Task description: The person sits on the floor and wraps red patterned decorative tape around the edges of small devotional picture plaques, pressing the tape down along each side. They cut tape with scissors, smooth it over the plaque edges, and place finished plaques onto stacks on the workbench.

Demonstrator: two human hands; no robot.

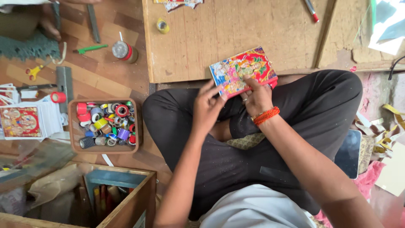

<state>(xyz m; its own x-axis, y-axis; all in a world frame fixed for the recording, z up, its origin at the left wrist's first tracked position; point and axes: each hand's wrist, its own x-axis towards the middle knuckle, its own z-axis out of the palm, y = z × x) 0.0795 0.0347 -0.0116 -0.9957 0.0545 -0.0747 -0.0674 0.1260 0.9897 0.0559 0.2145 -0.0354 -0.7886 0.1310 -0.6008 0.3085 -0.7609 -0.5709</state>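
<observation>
A small rectangular block with a bright red, multicoloured picture on its face (240,69) rests at the edge of a low wooden board (236,33), above my crossed legs in black trousers. My right hand (256,96), with an orange thread band at the wrist, holds the block's lower right side, thumb on the picture. My left hand (207,107) touches the block's lower left corner with its fingertips.
A brown tray of several coloured tape rolls (105,125) lies left of my knee. Further left are a stack of printed pictures (23,122), yellow scissors (33,71), a tape roll (125,51) and a wooden box (122,198). A red pen (311,10) lies on the board.
</observation>
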